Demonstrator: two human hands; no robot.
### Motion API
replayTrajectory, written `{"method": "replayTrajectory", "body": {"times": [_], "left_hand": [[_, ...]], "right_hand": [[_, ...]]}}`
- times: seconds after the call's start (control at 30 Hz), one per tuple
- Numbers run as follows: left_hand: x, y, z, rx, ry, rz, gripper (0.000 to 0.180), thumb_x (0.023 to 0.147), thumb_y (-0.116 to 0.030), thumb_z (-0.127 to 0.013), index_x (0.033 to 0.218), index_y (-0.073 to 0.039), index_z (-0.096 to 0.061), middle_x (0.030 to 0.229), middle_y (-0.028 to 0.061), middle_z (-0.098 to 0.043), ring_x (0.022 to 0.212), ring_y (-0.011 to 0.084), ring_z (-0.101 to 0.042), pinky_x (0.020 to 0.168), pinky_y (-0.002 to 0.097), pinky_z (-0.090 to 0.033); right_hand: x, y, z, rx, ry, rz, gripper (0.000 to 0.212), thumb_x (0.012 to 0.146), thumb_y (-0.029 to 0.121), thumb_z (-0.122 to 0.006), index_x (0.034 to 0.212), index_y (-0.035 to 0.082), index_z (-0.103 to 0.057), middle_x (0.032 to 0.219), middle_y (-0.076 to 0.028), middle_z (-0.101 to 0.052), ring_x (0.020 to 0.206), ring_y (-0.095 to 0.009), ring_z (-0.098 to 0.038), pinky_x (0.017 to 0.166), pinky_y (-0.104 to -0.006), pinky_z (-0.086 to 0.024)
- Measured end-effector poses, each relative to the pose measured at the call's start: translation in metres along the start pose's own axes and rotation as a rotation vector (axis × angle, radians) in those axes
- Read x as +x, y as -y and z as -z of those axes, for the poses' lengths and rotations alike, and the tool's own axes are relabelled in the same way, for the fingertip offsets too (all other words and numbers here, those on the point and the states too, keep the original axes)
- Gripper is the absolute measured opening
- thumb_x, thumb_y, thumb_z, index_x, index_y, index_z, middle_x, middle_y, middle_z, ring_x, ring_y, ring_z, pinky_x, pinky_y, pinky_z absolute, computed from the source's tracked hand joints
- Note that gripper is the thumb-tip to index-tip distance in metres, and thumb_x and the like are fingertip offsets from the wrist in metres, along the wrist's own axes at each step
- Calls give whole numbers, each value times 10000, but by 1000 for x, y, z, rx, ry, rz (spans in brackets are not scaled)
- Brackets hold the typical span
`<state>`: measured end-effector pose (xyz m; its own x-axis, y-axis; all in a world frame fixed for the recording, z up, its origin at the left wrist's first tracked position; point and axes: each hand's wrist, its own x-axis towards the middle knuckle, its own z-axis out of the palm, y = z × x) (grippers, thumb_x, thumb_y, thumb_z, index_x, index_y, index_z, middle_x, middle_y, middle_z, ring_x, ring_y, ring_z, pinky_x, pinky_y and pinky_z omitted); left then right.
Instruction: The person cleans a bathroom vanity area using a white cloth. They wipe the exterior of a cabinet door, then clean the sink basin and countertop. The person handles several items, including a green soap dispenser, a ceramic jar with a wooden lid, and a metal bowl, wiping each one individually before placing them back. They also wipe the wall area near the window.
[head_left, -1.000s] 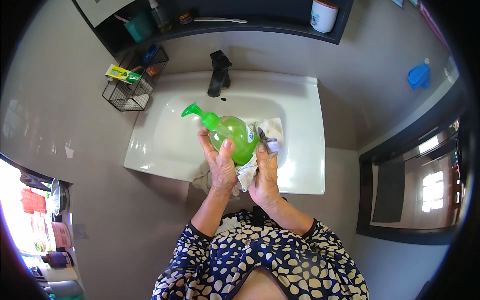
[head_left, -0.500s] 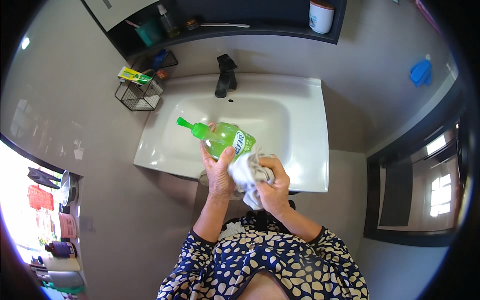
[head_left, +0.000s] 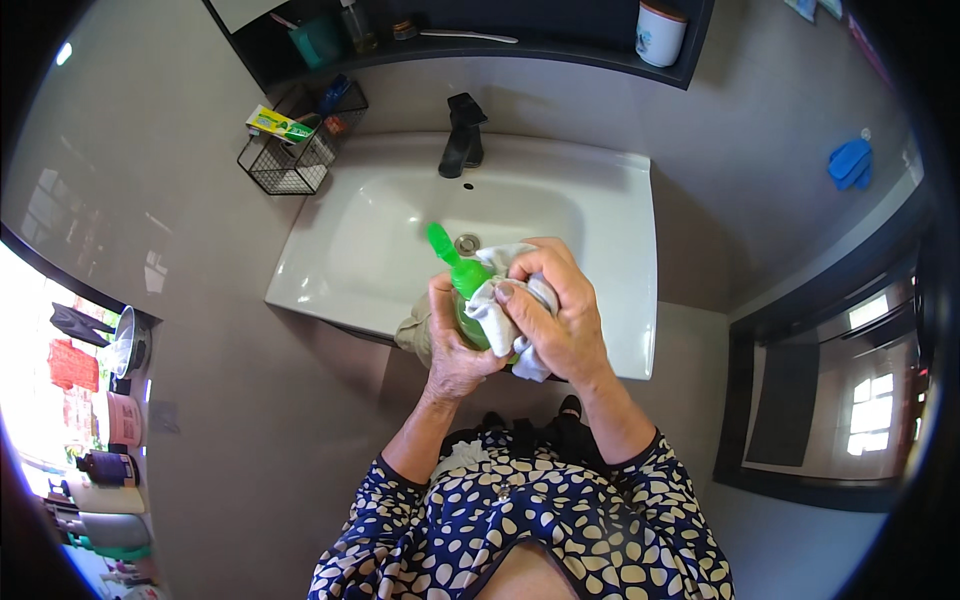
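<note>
Head view: green pump bottle (head_left: 467,279) partly under pale cloth (head_left: 491,318).

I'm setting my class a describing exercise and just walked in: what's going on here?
Someone is handling a green pump bottle at a white sink. The left hand holds the bottle, tilted with its pump top away from the body. The right hand holds a white cloth against it, covering part of its right side. The black faucet is at the sink's back.
</note>
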<state>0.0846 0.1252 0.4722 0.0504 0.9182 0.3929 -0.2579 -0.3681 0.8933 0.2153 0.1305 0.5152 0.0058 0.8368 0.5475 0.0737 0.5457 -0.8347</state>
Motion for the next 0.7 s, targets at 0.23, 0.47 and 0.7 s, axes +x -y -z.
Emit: {"method": "replayTrajectory", "body": {"times": [0.23, 0.47, 0.7], "left_hand": [[-6, -1, 2, 40, 122, 96, 746, 580, -111, -761, 1196, -56, -343, 1126, 98, -449, 1068, 179, -480, 932, 333, -420], [4, 0, 3, 25, 96, 76, 762, 608, -103, -771, 1170, -91, -257, 1109, 95, -422, 1079, 182, -465, 937, 338, -413], [1, 5, 7, -57, 69, 161, 828, 614, -205, -866, 1177, -92, -270, 1084, 76, -474, 1010, 159, -508, 900, 324, -438]], "right_hand": [[32, -16, 14, 417, 209, -393, 181, 810, 41, -600, 986, 47, -558, 882, -15, -560, 777, -74, -536, 665, -201, -455], [-2, -10, 6, 177, 44, -24, 225, 761, 28, -612, 976, 56, -553, 885, -57, -574, 816, -174, -545, 740, -303, -456], [-33, -14, -1, -306, -75, 445, 331, 693, 3, -655, 1001, 52, -543, 1037, -163, -627, 942, -315, -527, 832, -400, -430]]}}
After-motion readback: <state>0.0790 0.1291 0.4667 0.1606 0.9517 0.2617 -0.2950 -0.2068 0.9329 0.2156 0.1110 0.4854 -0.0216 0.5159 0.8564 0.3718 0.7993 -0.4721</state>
